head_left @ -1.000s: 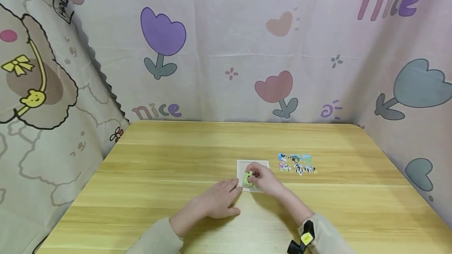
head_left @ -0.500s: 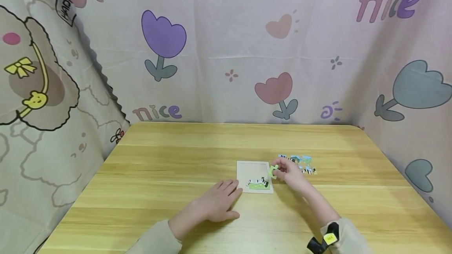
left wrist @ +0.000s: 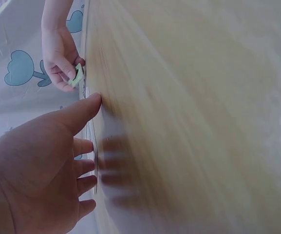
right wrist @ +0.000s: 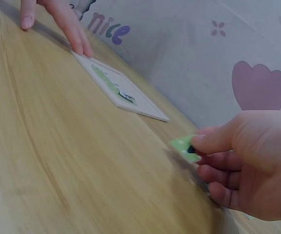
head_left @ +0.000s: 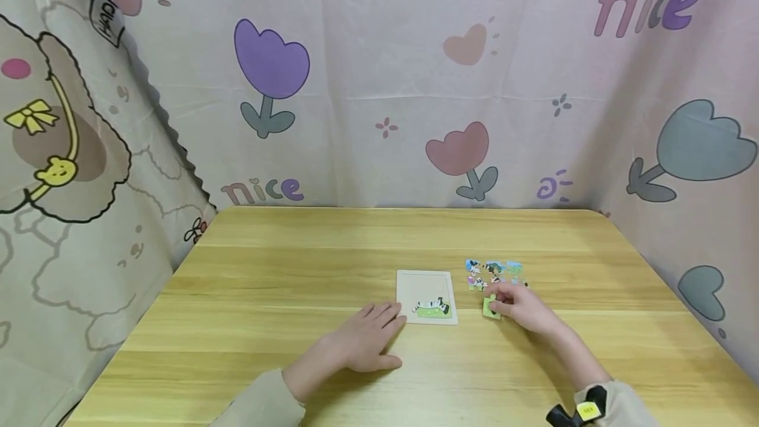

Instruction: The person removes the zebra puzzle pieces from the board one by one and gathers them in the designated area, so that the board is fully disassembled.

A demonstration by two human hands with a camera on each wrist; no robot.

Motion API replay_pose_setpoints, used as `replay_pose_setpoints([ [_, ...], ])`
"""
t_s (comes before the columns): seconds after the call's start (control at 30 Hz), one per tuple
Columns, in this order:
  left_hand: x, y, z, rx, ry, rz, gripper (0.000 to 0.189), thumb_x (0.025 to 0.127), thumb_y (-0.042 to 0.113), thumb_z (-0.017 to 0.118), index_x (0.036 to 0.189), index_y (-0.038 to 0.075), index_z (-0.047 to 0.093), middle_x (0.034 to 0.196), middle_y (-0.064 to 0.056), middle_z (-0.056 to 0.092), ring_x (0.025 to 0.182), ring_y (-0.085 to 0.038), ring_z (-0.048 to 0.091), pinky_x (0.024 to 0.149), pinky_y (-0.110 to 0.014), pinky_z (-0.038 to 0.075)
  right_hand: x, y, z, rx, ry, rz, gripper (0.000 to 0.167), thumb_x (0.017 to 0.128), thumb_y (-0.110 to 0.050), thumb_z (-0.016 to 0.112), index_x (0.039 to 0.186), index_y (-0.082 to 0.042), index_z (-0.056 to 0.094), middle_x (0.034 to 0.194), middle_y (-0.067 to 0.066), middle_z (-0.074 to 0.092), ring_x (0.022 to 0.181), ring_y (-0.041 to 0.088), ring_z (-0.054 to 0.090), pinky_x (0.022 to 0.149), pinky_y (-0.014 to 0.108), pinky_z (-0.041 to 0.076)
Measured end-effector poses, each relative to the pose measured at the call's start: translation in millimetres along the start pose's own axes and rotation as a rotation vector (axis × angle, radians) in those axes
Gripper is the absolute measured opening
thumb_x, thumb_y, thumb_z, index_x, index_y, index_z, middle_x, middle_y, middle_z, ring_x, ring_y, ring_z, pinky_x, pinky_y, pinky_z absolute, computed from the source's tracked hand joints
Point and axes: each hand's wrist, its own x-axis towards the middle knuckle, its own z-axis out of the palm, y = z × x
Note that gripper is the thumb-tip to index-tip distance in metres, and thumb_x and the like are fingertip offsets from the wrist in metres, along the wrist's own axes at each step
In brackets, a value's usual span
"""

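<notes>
My right hand (head_left: pixel 522 306) pinches a green jigsaw piece (head_left: pixel 490 308) between thumb and fingers, just in front of several loose jigsaw pieces (head_left: pixel 495 267). In the right wrist view the same green piece (right wrist: pixel 185 147) shows a dark patch beside the thumb. A white puzzle tray (head_left: pixel 418 285) lies left of that hand. Joined pieces with a zebra picture on green (head_left: pixel 433 309) fill part of its near edge. My left hand (head_left: pixel 369 340) lies with fingers extended, fingertips at the tray's left edge. The left wrist view shows this left hand (left wrist: pixel 47 161) with straight fingers.
A wooden table (head_left: pixel 284 269) bears everything. Behind it and along both sides hangs a printed curtain (head_left: pixel 367 71) with flowers and lettering. The right wrist carries a black strap with a yellow label (head_left: pixel 589 411).
My right hand has carried the green piece from over the tray to the right, toward the loose pieces. The zebra pieces in the tray are now uncovered. My left hand stays put.
</notes>
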Motion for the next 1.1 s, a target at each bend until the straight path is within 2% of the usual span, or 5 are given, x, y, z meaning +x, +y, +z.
replay_pose_setpoints([
  [0.13, 0.6, 0.3, 0.1, -0.002, -0.002, 0.002, 0.073, 0.088, 0.055, 0.05, 0.143, 0.008, 0.034, 0.15, -0.012, 0.026, 0.137, -0.025, 0.023, 0.11, -0.043, 0.022, 0.5, -1, 5, -0.063, -0.042, -0.047, 0.018, 0.085, -0.009, 0.064, 0.102, -0.004, 0.066, 0.077, -0.001, 0.051, 0.07, 0.011, 0.044, 0.057, 0.024, 0.039],
  [0.47, 1.2, 0.9, 1.3, -0.021, -0.01, -0.01, 0.074, 0.089, 0.055, 0.048, 0.144, 0.008, 0.033, 0.15, -0.012, 0.024, 0.138, -0.025, 0.022, 0.111, -0.042, 0.021, 9.2, -4, 19, -0.204, 0.123, 0.078, 0.017, 0.079, -0.013, 0.072, 0.093, -0.006, 0.065, 0.073, -0.003, 0.053, 0.067, 0.012, 0.047, 0.06, 0.027, 0.04],
  [0.7, 0.0, 2.1, -0.9, -0.024, -0.017, -0.014, 0.073, 0.089, 0.055, 0.048, 0.143, 0.008, 0.033, 0.15, -0.012, 0.024, 0.137, -0.024, 0.022, 0.111, -0.041, 0.021, 12.6, -6, 20, -0.245, 0.166, 0.123, 0.017, 0.079, -0.018, 0.073, 0.084, -0.007, 0.061, 0.068, -0.003, 0.053, 0.063, 0.012, 0.046, 0.059, 0.027, 0.038],
  [0.9, -0.6, 2.1, -1.3, -0.03, -0.016, -0.015, 0.073, 0.089, 0.055, 0.048, 0.143, 0.008, 0.033, 0.15, -0.012, 0.024, 0.138, -0.024, 0.022, 0.111, -0.041, 0.021, 15.0, -6, 18, -0.286, 0.178, 0.102, 0.016, 0.078, -0.019, 0.073, 0.078, -0.01, 0.06, 0.065, -0.004, 0.052, 0.06, 0.012, 0.045, 0.065, 0.031, 0.034],
  [1.1, -0.1, 1.4, -0.1, -0.035, -0.009, -0.01, 0.073, 0.09, 0.054, 0.048, 0.143, 0.007, 0.033, 0.15, -0.012, 0.025, 0.137, -0.025, 0.022, 0.111, -0.042, 0.021, 14.9, -4, 17, -0.259, 0.175, 0.101, 0.016, 0.078, -0.019, 0.073, 0.078, -0.01, 0.06, 0.066, -0.004, 0.052, 0.06, 0.011, 0.045, 0.058, 0.027, 0.037],
])
